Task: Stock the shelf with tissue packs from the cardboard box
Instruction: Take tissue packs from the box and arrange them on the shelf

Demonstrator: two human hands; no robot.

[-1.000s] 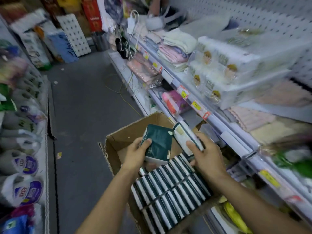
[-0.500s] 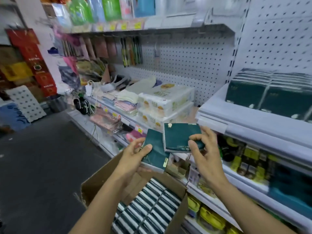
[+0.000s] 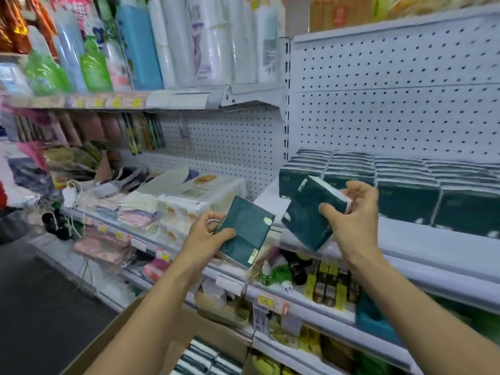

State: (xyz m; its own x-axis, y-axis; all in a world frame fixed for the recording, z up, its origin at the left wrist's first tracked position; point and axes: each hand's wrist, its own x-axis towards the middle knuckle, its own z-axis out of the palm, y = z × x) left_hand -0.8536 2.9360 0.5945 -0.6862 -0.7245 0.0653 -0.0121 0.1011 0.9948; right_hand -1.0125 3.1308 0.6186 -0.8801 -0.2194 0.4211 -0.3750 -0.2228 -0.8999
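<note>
Pegboard shelf (image 3: 405,239) already carries stocked rows (image 3: 405,182); left hand (image 3: 205,236) and right hand (image 3: 351,212) each grip a pack (box (image 3: 211,347) far from empty).

Your open lane is the bare strip of shelf (image 3: 273,196) left of the stacked dark green tissue packs (image 3: 378,185), just ahead of your right hand (image 3: 351,217). Above those stacks there's free air up to the pegboard back panel (image 3: 392,104). Rightward the rows fill the shelf, blocking you. To the left, a white boxed pack (image 3: 200,193) crowds the neighbouring shelf. Below, the cardboard box (image 3: 130,328) stands open-topped between your forearms.
</note>
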